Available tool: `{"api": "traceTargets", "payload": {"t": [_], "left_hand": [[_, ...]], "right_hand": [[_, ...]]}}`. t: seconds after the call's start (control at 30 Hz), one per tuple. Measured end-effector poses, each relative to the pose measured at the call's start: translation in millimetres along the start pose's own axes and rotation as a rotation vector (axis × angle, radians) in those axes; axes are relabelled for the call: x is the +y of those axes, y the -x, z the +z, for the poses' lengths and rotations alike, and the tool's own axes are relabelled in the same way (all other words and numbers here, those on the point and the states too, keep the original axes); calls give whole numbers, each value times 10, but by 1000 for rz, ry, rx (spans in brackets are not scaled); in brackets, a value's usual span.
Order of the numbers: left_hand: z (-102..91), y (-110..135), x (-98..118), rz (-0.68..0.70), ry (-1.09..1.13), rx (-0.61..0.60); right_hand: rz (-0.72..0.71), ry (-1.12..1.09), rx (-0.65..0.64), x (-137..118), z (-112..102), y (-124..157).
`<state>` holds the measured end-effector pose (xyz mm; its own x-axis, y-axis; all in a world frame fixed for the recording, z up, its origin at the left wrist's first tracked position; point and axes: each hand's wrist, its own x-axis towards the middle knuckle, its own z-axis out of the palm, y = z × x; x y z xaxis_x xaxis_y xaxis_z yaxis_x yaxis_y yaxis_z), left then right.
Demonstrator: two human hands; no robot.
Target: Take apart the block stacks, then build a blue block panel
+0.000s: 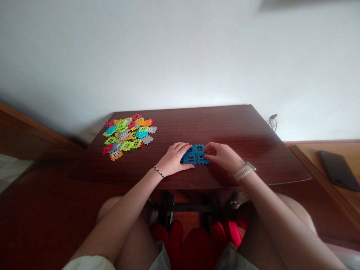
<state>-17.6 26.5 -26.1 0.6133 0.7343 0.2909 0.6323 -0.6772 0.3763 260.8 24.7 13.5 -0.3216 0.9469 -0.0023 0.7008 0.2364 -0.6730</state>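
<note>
A flat panel of joined blue interlocking tiles (pixel 195 154) lies on the dark wooden table (pixel 239 131) near its front edge. My left hand (pixel 174 158) rests on the panel's left side, fingers curled over its edge and thumb along its lower edge. My right hand (pixel 223 156), with a pale watch on the wrist, pinches the panel's right edge with bent fingers. Both hands are closed on the blue tiles.
A pile of several loose coloured tiles (pixel 128 135) in green, orange, red, blue and grey lies at the table's far left. A white wall stands behind the table. A dark flat object (pixel 339 169) lies on the wooden floor at the right. Red slippers (pixel 197 240) show under the table.
</note>
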Motion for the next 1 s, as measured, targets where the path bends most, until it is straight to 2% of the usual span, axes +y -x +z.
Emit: {"api": "traceTargets", "payload": {"t": [0.37,0.77,1.0], "left_hand": [[3,1,15,-7,-23,-5],[12,8,11,-10,-23,-2],[6,5,23,-17,-11,-6]], "right_hand": [[-2,-78,-43,40,-73,5],[-32,-96,-45,38,-58,5],[-65,-5,-76,-1,-31,5]]}}
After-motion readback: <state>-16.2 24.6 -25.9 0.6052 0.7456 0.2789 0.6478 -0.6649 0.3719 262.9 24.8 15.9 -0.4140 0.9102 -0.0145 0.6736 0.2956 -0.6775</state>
